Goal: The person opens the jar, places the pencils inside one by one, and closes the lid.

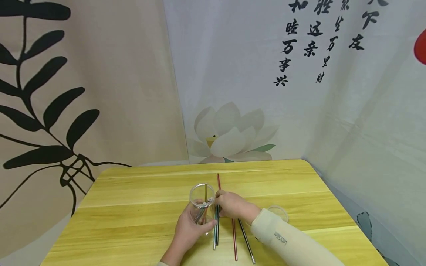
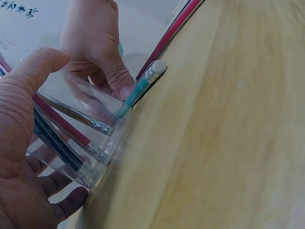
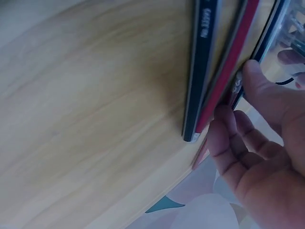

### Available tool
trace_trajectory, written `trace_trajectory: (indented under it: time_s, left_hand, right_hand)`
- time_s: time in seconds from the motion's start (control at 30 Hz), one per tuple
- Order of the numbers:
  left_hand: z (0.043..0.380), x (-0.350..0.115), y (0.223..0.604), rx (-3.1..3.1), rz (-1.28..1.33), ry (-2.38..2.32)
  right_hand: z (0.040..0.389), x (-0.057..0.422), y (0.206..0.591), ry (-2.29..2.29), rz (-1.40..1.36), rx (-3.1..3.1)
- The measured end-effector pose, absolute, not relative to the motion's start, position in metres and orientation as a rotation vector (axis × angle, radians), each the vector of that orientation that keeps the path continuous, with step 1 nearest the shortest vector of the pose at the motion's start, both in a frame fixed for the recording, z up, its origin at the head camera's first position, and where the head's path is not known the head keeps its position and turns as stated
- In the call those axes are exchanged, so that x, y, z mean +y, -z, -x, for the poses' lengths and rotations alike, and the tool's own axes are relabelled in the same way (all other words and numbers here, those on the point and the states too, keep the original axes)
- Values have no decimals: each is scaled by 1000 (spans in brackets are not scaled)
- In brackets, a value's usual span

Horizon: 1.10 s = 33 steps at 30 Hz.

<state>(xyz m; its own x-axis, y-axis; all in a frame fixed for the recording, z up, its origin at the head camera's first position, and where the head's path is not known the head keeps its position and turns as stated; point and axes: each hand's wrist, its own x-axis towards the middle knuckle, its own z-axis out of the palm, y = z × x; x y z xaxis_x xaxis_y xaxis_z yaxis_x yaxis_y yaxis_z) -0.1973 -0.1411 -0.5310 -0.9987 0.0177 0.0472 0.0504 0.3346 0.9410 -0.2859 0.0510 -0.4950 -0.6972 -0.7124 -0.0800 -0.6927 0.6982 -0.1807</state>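
Note:
In the head view my left hand (image 1: 188, 231) grips a clear plastic cup (image 1: 210, 212) from its left side. Several pencils stand inside it, with metal ferrules near the base; a gold one (image 1: 206, 192) leans by the rim. My right hand (image 1: 233, 204) is just right of the cup, over pencils on the table. Its thumb and index finger pinch a pencil near the ferrule (image 3: 237, 82); which colour it has is partly hidden. A teal pencil (image 2: 139, 89) with a white eraser lies beside the cup, close to the right thumb.
Right of the cup lie a red pencil (image 1: 235, 242) and a black pencil (image 1: 247, 242). Another red pencil (image 1: 218, 180) points toward the back edge. A clear round lid (image 1: 283, 210) lies by the right sleeve. Printed curtains hang behind the wooden table (image 1: 133, 214).

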Motion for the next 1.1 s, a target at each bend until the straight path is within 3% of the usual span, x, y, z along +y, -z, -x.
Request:
trace_trajectory:
  time_s: [0.9,1.1]
  left_hand:
    - [198,-140,533,-2523,36,1793]
    - [197,-140,532,-2518,48,1792]
  right_hand:
    - [285,46,499,367,1133,2764]
    - [283,44,502,581,897,2844]
